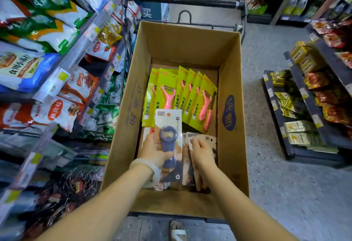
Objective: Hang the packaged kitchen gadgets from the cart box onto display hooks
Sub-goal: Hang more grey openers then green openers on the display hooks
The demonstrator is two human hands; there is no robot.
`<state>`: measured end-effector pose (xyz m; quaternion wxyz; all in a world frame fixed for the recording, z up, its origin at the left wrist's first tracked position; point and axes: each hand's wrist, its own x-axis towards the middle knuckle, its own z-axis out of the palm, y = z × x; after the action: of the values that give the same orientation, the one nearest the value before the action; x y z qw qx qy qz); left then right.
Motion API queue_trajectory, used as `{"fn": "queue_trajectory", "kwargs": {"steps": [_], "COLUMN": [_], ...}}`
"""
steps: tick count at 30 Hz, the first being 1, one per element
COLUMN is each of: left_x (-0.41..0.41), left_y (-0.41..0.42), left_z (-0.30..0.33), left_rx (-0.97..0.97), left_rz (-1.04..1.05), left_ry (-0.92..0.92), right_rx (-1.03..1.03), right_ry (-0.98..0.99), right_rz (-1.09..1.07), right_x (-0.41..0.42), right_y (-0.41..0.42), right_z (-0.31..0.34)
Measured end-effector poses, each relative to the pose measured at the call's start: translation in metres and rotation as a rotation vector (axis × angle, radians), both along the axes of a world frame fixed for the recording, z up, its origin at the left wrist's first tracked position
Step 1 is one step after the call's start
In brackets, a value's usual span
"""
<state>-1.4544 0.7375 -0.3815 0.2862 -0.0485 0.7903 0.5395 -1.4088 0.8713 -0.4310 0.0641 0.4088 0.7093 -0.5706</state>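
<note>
Opener pack point(168, 141) gripped in left hand point(155, 150) over box point(231, 126); right hand point(202, 150) fingers curled onto near packs point(198, 139), grip unclear. Peeler packs point(182, 95) at far end.

Box point(228, 107) in cart point(182, 0); peeler packs point(205, 99) behind, probably overlapping, opener packs point(167, 135).

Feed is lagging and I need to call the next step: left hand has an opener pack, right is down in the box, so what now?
Probably pinch one more pack with the right hand and lift it. Its fingers rest on the fanned packs in the cardboard box, while the left hand already holds the purple opener pack raised.
</note>
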Motion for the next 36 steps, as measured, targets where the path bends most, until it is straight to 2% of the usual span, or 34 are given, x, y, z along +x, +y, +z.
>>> {"fn": "queue_trajectory", "kwargs": {"steps": [2,4,8,10,13,16,20,25,27,33,36], "left_x": [-0.001,-0.001,-0.002,-0.001,-0.003,-0.005,0.0,0.0,-0.001,-0.004,-0.006], "left_y": [-0.006,-0.012,-0.022,-0.024,-0.026,-0.028,-0.03,-0.029,-0.028,-0.021,-0.021], "left_z": [-0.01,-0.018,-0.026,-0.027,-0.027,-0.03,-0.037,-0.042,-0.04,-0.028,-0.02], "left_rx": [0.006,0.001,-0.041,-0.023,-0.009,0.008,0.1,0.071,0.08,0.067,0.077], "left_rz": [0.015,0.032,0.067,0.093,0.11,0.118,0.187,0.204,0.214,0.209,0.219], "left_ry": [-0.016,-0.051,-0.069,-0.103,-0.099,-0.117,-0.257,-0.226,-0.218,-0.119,-0.064], "right_rx": [0.15,0.156,0.016,0.116,0.274,0.444,0.221,0.237,0.202,0.23,0.166], "right_ry": [-0.223,-0.369,-0.378,-0.348,-0.297,-0.357,-0.468,-0.554,-0.532,-0.288,-0.129], "right_rz": [-0.002,-0.003,0.153,0.21,0.12,0.068,-0.024,0.035,0.018,0.065,0.058], "right_x": [0.004,0.006,0.002,0.0,0.002,0.011,0.011,0.008,0.008,0.005,-0.002], "right_y": [0.016,0.024,0.002,-0.01,-0.008,0.005,0.005,0.01,0.014,0.006,0.005], "right_z": [-0.024,-0.042,-0.044,-0.044,-0.046,-0.057,-0.07,-0.078,-0.079,-0.069,-0.05]}}
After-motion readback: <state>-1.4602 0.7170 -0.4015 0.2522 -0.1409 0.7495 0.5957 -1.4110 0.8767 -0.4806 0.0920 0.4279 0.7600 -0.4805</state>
